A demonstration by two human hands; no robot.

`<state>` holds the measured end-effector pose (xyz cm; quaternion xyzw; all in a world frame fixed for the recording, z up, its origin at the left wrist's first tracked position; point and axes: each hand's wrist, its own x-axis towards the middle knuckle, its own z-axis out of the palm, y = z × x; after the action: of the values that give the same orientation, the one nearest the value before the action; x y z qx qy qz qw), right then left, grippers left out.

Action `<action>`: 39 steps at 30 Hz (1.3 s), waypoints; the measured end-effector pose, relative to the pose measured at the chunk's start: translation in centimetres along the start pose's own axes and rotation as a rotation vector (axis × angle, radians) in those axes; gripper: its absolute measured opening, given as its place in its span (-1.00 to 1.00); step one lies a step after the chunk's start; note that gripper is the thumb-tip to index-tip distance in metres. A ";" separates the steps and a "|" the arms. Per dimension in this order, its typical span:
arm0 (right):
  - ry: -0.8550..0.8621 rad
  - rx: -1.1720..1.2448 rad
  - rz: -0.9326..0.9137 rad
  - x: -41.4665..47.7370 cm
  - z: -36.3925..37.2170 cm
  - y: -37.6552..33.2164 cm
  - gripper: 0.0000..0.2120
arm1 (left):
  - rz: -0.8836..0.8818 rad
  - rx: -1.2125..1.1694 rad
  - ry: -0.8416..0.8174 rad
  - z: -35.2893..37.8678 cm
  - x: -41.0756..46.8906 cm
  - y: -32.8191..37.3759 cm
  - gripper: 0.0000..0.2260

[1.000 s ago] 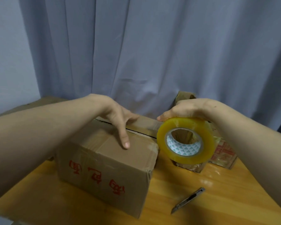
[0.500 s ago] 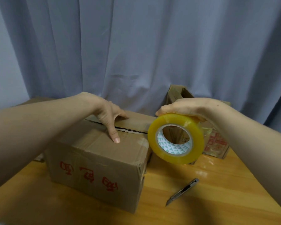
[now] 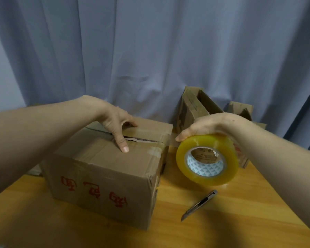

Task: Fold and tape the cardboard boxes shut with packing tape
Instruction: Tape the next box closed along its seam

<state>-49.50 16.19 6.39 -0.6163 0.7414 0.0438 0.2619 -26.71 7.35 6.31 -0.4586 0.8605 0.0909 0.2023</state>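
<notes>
The cardboard box [image 3: 104, 176] is being held down on the left of the wooden table [image 3: 222, 226] by the left hand [image 3: 115, 122]. Its thumb is being pressed flat on the near flap beside the gaping seam, the other fingers seemingly being rested on the far flap. The tape roll [image 3: 209, 140] is being gripped from above by the right hand [image 3: 209, 124], just right of the box. A utility knife [image 3: 199, 205] is lying nearer.

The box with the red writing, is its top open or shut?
Shut, loosely. The flaps of the box lie folded flat under the left hand, with a thin dark gap between them.
</notes>
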 end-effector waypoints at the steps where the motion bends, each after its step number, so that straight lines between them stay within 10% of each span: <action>1: -0.006 0.022 0.009 0.0 0.2 0.0 -0.67 | 0.000 -0.015 -0.005 0.0 0.0 0.0 -0.06; 19: -0.095 0.459 -0.003 2.7 5.6 0.6 -0.63 | -0.016 -0.054 -0.080 -0.2 -0.8 0.7 -0.08; 27: -0.035 0.468 0.000 3.0 5.6 1.2 -0.55 | 0.295 -0.062 0.147 6.3 -0.9 6.4 -0.42; 39: -0.179 0.514 0.093 4.0 5.6 1.4 -0.23 | -0.268 -0.172 0.288 6.9 -0.8 -5.9 -0.29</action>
<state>-49.30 15.15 -0.56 -0.4886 0.7296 -0.0794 0.4719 -19.62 6.98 0.59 -0.5928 0.8009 0.0699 0.0479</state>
